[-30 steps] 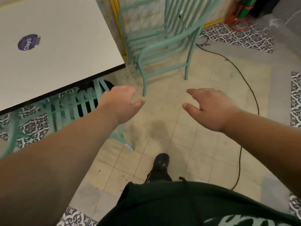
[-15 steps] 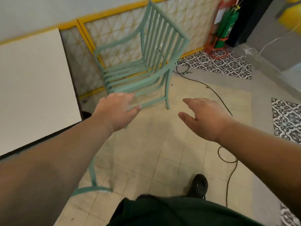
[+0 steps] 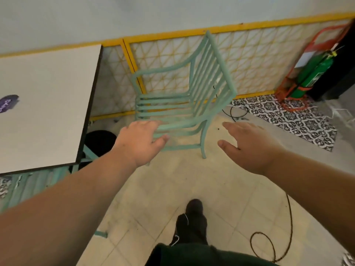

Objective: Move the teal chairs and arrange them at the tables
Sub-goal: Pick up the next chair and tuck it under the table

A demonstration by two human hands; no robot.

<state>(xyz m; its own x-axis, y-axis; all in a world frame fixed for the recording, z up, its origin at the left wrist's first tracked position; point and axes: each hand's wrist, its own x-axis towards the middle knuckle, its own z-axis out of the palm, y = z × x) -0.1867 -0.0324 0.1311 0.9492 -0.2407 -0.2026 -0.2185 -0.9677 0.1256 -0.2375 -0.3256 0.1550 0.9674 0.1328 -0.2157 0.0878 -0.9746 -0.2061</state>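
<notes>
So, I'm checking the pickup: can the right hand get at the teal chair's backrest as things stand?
Probably yes. The right hand hangs open, holding nothing, just right of the teal chair, and nothing stands between it and the backrest. It does not touch it yet.
</notes>
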